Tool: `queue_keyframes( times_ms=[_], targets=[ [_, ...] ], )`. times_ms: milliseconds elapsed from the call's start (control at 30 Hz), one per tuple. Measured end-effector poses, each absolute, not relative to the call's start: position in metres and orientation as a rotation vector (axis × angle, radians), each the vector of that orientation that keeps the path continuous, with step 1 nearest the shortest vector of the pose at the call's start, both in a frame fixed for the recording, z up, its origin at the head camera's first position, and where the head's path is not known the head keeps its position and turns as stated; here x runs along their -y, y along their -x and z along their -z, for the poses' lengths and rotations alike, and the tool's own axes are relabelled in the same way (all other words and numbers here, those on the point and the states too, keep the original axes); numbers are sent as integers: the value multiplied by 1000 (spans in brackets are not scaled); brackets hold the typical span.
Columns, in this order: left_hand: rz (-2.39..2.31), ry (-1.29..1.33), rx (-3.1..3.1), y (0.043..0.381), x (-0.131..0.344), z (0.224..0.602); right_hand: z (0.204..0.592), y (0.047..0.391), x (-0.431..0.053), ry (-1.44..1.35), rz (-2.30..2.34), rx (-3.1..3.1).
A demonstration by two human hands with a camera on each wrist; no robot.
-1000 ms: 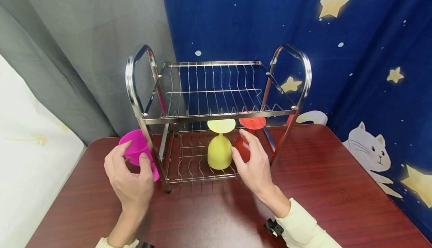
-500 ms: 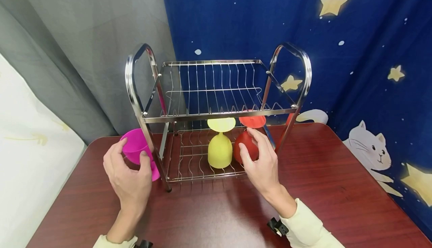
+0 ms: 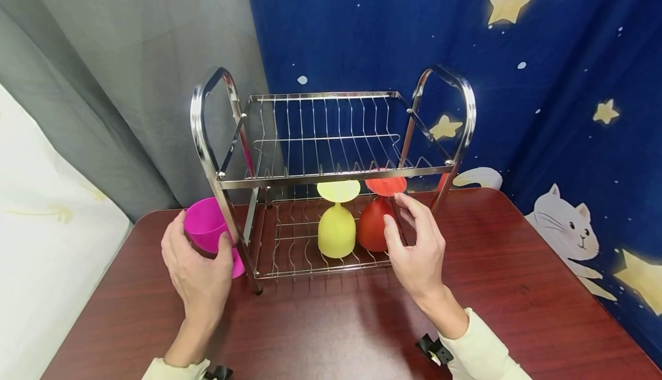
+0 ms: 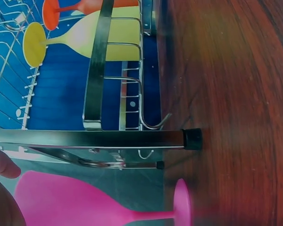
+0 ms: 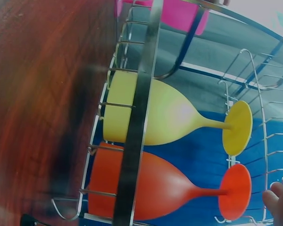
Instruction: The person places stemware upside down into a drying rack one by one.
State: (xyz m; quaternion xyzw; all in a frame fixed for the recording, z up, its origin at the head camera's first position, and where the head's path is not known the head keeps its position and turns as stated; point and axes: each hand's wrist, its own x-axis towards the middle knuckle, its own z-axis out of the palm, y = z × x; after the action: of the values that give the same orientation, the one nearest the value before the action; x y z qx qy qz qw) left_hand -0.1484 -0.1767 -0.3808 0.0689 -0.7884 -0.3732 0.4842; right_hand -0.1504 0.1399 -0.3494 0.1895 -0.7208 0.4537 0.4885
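- magenta goblet stands upright on the reddish-brown wooden table, just left of the two-tier metal dish rack.
- left hand curves about that goblet's bowl, thumb and fingers apart; i cannot tell whether they press on it.
- right hand is beside the red goblet, thumb and fingertips apart, nothing held.
- red goblet and yellow goblet sit side by side upside down on the rack's lower tier.
- blue star-patterned curtain hangs behind the rack.
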Motion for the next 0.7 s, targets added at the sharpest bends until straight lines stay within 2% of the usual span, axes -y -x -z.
queue_keyframes(
  times_ms=[400, 700],
  targets=[
    [969, -283, 1963, 153, 180, 391, 331, 140, -146, -399, -1079, 1689],
    [1001, -325, 1975, 156, 182, 394, 334, 144, -157, -354, -1064, 1650]
  ],
)
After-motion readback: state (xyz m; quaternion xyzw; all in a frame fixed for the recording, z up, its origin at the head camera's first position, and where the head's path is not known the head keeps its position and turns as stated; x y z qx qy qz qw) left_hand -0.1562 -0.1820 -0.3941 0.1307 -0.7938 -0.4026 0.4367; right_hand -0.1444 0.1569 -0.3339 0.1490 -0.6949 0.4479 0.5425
